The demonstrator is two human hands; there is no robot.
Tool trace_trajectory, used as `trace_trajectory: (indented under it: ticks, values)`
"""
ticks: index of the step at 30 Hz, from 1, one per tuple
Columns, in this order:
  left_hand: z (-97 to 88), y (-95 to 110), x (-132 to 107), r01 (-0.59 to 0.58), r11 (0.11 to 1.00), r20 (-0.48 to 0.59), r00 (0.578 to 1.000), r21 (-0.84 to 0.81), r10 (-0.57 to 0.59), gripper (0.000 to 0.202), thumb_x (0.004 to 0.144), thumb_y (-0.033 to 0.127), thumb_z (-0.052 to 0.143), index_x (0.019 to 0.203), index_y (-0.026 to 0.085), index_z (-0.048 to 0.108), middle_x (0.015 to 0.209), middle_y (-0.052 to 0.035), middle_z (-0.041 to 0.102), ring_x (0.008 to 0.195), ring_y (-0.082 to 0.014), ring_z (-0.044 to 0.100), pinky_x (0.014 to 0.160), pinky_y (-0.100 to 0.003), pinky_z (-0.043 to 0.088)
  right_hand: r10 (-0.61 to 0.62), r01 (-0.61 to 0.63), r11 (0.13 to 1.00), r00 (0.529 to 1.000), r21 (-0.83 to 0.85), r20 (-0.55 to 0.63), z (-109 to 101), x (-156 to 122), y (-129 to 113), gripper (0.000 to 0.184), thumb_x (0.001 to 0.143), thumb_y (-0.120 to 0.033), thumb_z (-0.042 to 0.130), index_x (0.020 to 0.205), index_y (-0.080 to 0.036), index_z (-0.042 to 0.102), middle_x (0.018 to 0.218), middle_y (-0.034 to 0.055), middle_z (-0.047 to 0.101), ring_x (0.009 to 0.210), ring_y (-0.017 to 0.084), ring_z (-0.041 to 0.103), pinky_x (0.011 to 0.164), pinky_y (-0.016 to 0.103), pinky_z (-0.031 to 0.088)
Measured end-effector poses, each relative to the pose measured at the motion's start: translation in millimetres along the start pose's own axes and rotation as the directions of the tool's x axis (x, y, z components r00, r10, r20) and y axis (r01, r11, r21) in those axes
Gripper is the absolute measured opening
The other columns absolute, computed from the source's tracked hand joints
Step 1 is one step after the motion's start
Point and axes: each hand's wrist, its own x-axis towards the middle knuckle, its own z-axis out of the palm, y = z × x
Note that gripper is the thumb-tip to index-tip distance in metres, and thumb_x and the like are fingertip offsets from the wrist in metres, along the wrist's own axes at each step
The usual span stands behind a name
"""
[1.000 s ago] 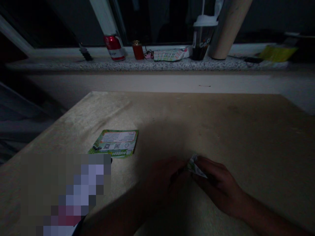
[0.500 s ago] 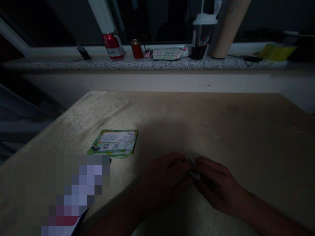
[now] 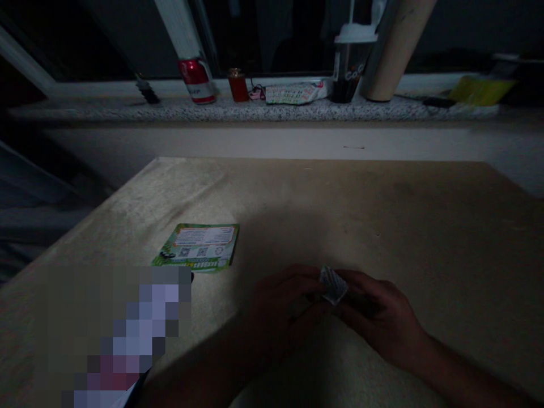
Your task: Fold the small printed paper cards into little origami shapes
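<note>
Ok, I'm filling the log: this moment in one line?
left hand: holds small printed piece; right hand: holds same piece; table: flat green printed item, left of hands

I list: packet (image 3: 334, 286), whitish with fine dark print; card (image 3: 199, 246), green with white panel; can (image 3: 198, 83), red and white; sill (image 3: 255, 114), speckled grey; my table (image 3: 382, 209), mottled beige-brown.

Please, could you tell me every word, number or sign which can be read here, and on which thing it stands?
"COC": on the cup, perhaps part of a longer word.
Green card: lettering and square codes, too blurred to read.
Can: lettering too blurred.
Wrapper on the sill: print too small.
Held piece: marks too blurred.
</note>
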Motion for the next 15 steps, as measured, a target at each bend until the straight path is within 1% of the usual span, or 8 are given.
trace_trajectory:
  ticks: [3,5,9,12,14,15]
  values:
    - [-0.6,-1.1,0.2,0.000,1.000,-0.012,1.000,-0.016,-0.001,0.016,0.090,0.016,0.069,0.105,0.021,0.070,0.107,-0.0055,0.075,0.097,-0.0169,0.073,0.087,-0.030,0.058,0.029,-0.028,1.000,0.999,-0.009,0.034,-2.1,2.1,0.3,0.008,0.091,-0.026,0.070,0.098,-0.022,0.070,0.083,0.0019,0.073,0.072,0.016,0.070,0.064,0.026,0.058]
    - [-1.4,-1.1,1.2,-0.016,1.000,-0.024,1.000,-0.009,0.015,0.015,0.090,0.017,0.069,0.104,0.020,0.070,0.105,-0.0061,0.075,0.096,-0.0169,0.073,0.086,-0.029,0.058,0.016,-0.015,1.000,0.999,-0.023,0.044,-3.3,3.1,-0.6,0.006,0.092,-0.026,0.068,0.092,-0.021,0.072,0.078,0.0018,0.071,0.069,0.015,0.067,0.063,0.027,0.056]
    - [-2.4,1.2,0.7,-0.008,1.000,-0.009,1.000,0.009,0.008,0.015,0.090,0.018,0.069,0.105,0.020,0.068,0.105,-0.0059,0.075,0.096,-0.0171,0.072,0.086,-0.029,0.057,-0.044,0.045,0.999,0.998,-0.021,0.049,-4.4,4.1,-3.0,0.008,0.094,-0.024,0.066,0.092,-0.021,0.073,0.077,0.0021,0.070,0.068,0.015,0.066,0.067,0.029,0.055]
    - [-1.8,3.1,-3.6,0.094,0.994,-0.016,0.996,0.057,-0.093,0.032,0.085,0.021,0.074,0.115,0.023,0.063,0.101,-0.0034,0.074,0.087,-0.0163,0.070,0.079,-0.028,0.057,-0.063,0.064,0.998,0.997,-0.016,0.042,-5.0,4.4,-3.7,0.010,0.095,-0.023,0.065,0.091,-0.020,0.073,0.076,0.0027,0.070,0.070,0.015,0.066,0.065,0.028,0.053]
    - [-0.7,3.8,-6.0,0.196,0.978,-0.040,0.980,0.066,-0.194,0.046,0.080,0.026,0.079,0.122,0.024,0.060,0.099,-0.0028,0.073,0.084,-0.0170,0.068,0.076,-0.029,0.056,-0.078,0.079,0.997,0.996,-0.020,0.036,-5.3,4.6,-4.2,0.010,0.095,-0.023,0.065,0.090,-0.020,0.072,0.074,0.0021,0.068,0.067,0.014,0.065,0.061,0.027,0.051]
    - [-0.1,3.8,-6.4,0.243,0.969,-0.046,0.969,0.040,-0.241,0.051,0.079,0.029,0.081,0.125,0.024,0.059,0.100,-0.0032,0.073,0.085,-0.0180,0.068,0.077,-0.031,0.056,-0.093,0.094,0.995,0.995,-0.024,0.031,-5.3,4.9,-4.5,0.010,0.095,-0.022,0.065,0.088,-0.020,0.072,0.072,0.0016,0.067,0.065,0.014,0.063,0.058,0.026,0.049]
